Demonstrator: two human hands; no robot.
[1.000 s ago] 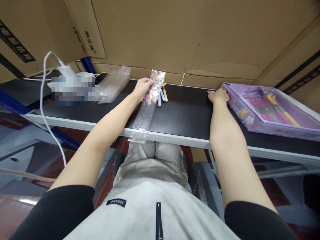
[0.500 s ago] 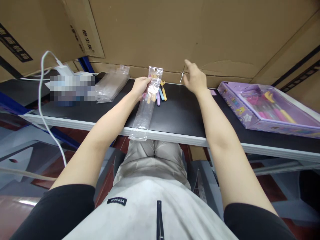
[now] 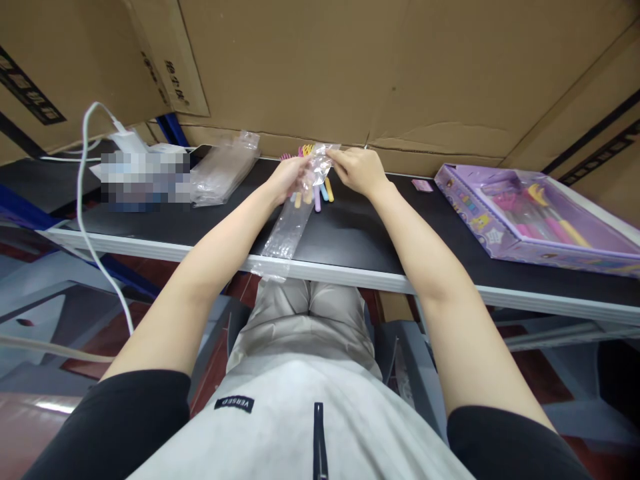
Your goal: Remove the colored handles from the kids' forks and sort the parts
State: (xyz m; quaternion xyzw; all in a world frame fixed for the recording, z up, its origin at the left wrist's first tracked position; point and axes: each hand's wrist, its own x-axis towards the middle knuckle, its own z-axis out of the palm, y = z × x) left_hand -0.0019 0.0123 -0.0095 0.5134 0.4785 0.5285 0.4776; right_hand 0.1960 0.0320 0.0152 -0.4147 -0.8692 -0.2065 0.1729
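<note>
A long clear plastic bag (image 3: 289, 230) hangs over the front edge of the black table. Its crinkled top end is between my two hands. My left hand (image 3: 291, 179) grips the bag from the left, fingers closed on the plastic. From the right, my right hand (image 3: 359, 170) pinches the bag's top, its fingertips close to my left hand. Several small forks with coloured handles lie under and around the bag; a purple handle (image 3: 317, 199) and a yellow handle (image 3: 329, 190) show below it. Yellow and pink prongs (image 3: 305, 151) stick out above my left hand.
A stack of clear bags (image 3: 225, 170) lies to the left, near a white charger (image 3: 129, 141) with its cable. On the right stands a purple box (image 3: 500, 227) with forks inside. A small pink card (image 3: 423, 185) lies beside it. Cardboard (image 3: 400, 80) walls the back.
My right hand came left and down from near the cardboard, where its fingers were apart, and now pinches the bag's top. The bag's top end has folded over to the right.
</note>
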